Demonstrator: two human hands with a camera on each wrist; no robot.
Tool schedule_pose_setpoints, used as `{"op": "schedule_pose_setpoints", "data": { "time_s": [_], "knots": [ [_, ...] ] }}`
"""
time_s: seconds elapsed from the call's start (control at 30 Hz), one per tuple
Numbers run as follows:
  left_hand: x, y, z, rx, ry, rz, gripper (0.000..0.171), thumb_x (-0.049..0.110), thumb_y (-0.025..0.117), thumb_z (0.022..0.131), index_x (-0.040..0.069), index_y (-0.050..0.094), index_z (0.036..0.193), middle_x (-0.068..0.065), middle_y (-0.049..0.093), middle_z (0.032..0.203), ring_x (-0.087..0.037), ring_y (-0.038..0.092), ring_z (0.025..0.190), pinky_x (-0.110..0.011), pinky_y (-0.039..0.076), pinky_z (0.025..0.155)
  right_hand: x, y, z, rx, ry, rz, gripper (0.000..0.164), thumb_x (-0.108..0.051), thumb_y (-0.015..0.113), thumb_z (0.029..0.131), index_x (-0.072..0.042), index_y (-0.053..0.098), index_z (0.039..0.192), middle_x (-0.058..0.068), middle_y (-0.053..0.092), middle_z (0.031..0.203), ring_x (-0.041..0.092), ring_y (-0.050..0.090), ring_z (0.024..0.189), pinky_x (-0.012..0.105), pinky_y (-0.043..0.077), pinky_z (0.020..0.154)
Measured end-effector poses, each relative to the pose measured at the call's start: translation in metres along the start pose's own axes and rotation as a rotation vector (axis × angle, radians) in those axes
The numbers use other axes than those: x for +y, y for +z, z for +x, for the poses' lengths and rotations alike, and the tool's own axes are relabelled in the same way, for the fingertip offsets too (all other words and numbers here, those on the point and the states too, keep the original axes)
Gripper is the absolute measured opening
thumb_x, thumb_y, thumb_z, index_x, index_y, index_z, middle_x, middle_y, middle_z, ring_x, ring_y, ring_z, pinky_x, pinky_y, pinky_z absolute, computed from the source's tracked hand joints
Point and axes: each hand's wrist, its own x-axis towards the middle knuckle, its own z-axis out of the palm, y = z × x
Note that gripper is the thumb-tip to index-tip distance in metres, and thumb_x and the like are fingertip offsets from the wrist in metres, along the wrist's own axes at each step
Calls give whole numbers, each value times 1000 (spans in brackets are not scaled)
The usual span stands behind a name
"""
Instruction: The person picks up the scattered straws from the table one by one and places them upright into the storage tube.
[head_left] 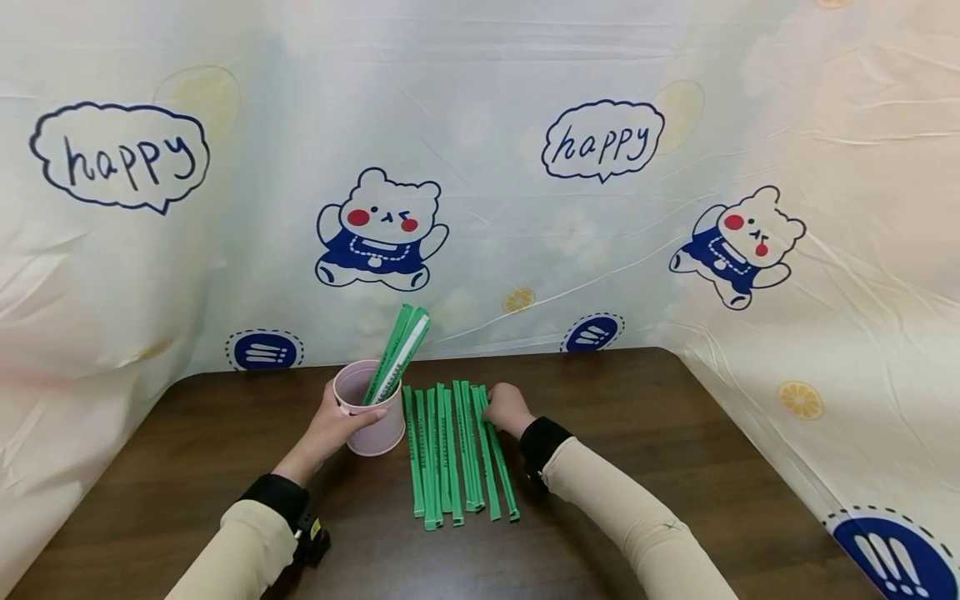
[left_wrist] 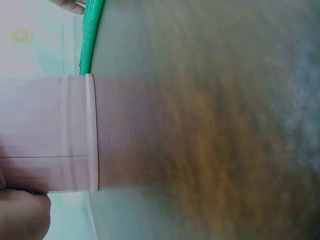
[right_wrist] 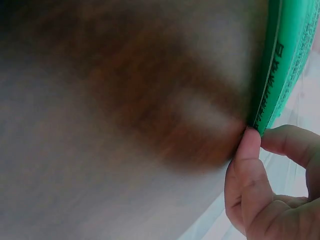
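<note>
My left hand [head_left: 337, 423] holds a pale pink bucket [head_left: 377, 435], its thumb across the front near the rim. Several long green packets [head_left: 397, 357] lean to the right inside the bucket, one showing a white side. Just right of it, a row of narrow green printed packets [head_left: 430, 458] lies on the table, pointing away from me. At the far end of the row, my right hand [head_left: 510, 410] is at the rightmost packet [head_left: 504, 477]. The right wrist view shows thumb and forefinger pinching the tip of a green packet [right_wrist: 280, 70].
Everything stands on a dark brown wooden table [head_left: 615, 450] with rounded far corners. A pale curtain [head_left: 495, 125] printed with bears and lettering hangs behind the table and along its sides.
</note>
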Motion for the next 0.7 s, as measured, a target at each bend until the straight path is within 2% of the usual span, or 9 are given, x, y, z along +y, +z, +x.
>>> {"op": "schedule_pose_setpoints", "data": {
  "time_s": [0.03, 0.07, 0.1, 0.13, 0.17, 0.33, 0.37, 0.53, 0.7],
  "knots": [
    [0, 0, 0, 1, -1, -2, 107, 27, 72, 93, 7, -7, 161, -27, 11, 165, -44, 23, 149, -68, 25, 123, 3, 0, 4, -4, 11, 10, 30, 7, 64, 89, -3, 48, 66, 10, 53, 68, 19, 57, 55, 28, 45, 54],
    [0, 0, 0, 1, -1, -3, 107, 27, 73, 93, 7, -7, 161, -27, 11, 165, -44, 23, 149, -68, 25, 123, 6, -1, 8, -12, 31, 27, 11, 6, 66, 89, 5, 61, 79, 18, 64, 84, 23, 63, 62, 31, 53, 58],
    [-1, -1, 0, 1, -1, -4, 108, 28, 73, 93, 7, -7, 161, -27, 11, 165, -44, 23, 149, -68, 25, 123, 10, -1, 12, -15, 42, 44, 11, 4, 68, 88, 10, 67, 97, 24, 68, 104, 26, 68, 69, 35, 58, 62],
    [-1, -1, 0, -1, 1, -4, 108, 28, 73, 93, 7, -8, 161, -27, 11, 165, -44, 23, 149, -68, 25, 123, 26, 2, 24, -11, 1, 71, 27, -1, 71, 88, 10, 67, 112, 25, 68, 118, 25, 70, 72, 36, 60, 63],
    [-1, -1, 0, -2, 2, -6, 108, 28, 74, 92, 7, -8, 161, -27, 10, 165, -44, 23, 149, -67, 25, 123, 30, 1, 28, -14, 6, 86, 40, -2, 72, 88, 8, 65, 126, 25, 64, 133, 27, 72, 78, 38, 62, 67],
    [0, -1, 0, 3, 6, -11, 109, 27, 74, 92, 7, -8, 161, -27, 10, 165, -44, 23, 149, -68, 25, 123, 27, -17, 29, 14, 34, 127, 37, 0, 68, 91, 8, 64, 127, 24, 65, 128, 33, 72, 81, 40, 63, 70],
    [0, 0, 0, 5, 4, -13, 109, 27, 74, 92, 7, -7, 161, -27, 11, 164, -44, 23, 149, -68, 25, 123, 10, -26, 18, 28, 83, 133, 39, 4, 65, 91, 9, 62, 129, 26, 64, 130, 37, 72, 88, 43, 63, 75],
    [-2, -1, -1, 10, 12, -10, 109, 26, 74, 91, 5, -6, 160, -28, 12, 164, -43, 25, 148, -66, 28, 123, -19, -47, 3, 101, 31, 233, 40, 3, 58, 96, 8, 57, 136, 28, 61, 133, 39, 69, 107, 44, 61, 87],
    [-2, -1, 0, 5, 30, -8, 109, 26, 74, 91, 3, -7, 160, -29, 13, 163, -43, 26, 147, -66, 29, 122, -55, -68, -2, 182, -76, 441, 45, 0, 56, 100, 4, 50, 145, 24, 61, 126, 36, 64, 115, 46, 58, 97]
  ]
}}
